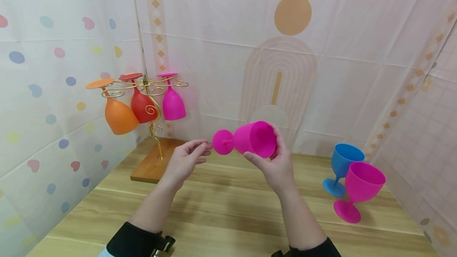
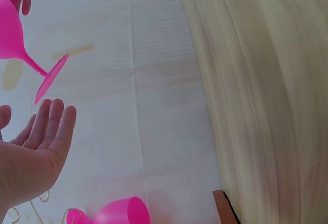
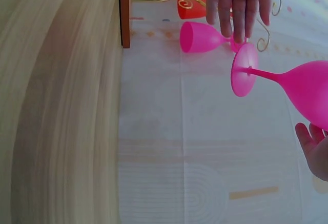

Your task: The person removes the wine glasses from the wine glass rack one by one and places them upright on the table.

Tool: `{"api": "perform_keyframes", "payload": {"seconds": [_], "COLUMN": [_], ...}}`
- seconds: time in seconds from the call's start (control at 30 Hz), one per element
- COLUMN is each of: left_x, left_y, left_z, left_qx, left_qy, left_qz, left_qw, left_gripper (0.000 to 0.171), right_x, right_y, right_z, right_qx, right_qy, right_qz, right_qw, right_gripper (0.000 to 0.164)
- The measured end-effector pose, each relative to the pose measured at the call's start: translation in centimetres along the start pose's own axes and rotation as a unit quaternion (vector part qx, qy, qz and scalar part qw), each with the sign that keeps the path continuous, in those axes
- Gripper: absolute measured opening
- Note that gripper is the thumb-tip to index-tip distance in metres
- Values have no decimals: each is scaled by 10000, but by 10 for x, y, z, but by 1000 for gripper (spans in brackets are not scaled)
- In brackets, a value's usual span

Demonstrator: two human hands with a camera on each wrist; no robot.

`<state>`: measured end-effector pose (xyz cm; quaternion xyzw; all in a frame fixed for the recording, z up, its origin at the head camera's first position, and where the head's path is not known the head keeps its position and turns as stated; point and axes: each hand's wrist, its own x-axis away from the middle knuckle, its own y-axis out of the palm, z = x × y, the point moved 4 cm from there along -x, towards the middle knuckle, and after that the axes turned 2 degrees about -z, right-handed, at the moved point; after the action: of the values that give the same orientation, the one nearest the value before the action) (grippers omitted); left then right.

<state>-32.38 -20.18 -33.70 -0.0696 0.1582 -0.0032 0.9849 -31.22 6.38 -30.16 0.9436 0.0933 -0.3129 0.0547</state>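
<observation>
My right hand grips a bright pink goblet by its bowl, above the table. The goblet lies tilted on its side, with its mouth toward the right and its round foot toward the left. Close by the foot is my left hand, its fingers loosely extended and holding nothing. In the left wrist view, the fingertips of the left hand appear just short of the goblet's foot. The right wrist view shows the goblet's stem free of any fingers.
At the left, a gold wire rack on a wooden base carries orange, red and pink goblets upside down. A blue goblet and another pink goblet stand upright at the right. Patterned curtains border the wooden table.
</observation>
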Motion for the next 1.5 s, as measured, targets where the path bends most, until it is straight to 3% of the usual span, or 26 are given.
{"api": "perform_keyframes", "payload": {"seconds": [0.13, 0.3, 0.63, 0.83, 1.03, 1.17, 1.5], "left_x": [1, 4, 7, 10, 12, 13, 13], "left_y": [3, 4, 8, 9, 10, 11, 12], "left_z": [4, 10, 16, 20, 20, 20, 19], "left_qx": [-611, -1314, -1894, -2340, -2949, -3377, -4015], "left_qy": [326, 746, 1153, 1483, 1798, 1852, 1592], "left_qz": [7, 131, 267, 409, 510, 561, 574], "left_qw": [9976, 9884, 9747, 9600, 9371, 9212, 9001], "left_gripper": [38, 36, 34, 34, 35, 38, 47], "right_x": [-1, -3, -8, -11, -13, -15, -16], "right_y": [-8, -17, -34, -45, -57, -64, -82], "right_z": [-2, -3, -5, 0, 5, 9, 15], "right_qx": [121, 354, 739, 878, 941, 990, 1299], "right_qy": [-10, -27, -371, -291, -173, -40, 335], "right_qz": [168, 321, 596, 754, 885, 992, 1234], "right_qw": [9998, 9989, 9948, 9928, 9915, 9901, 9832], "right_gripper": [85, 86, 80, 77, 80, 80, 82]}}
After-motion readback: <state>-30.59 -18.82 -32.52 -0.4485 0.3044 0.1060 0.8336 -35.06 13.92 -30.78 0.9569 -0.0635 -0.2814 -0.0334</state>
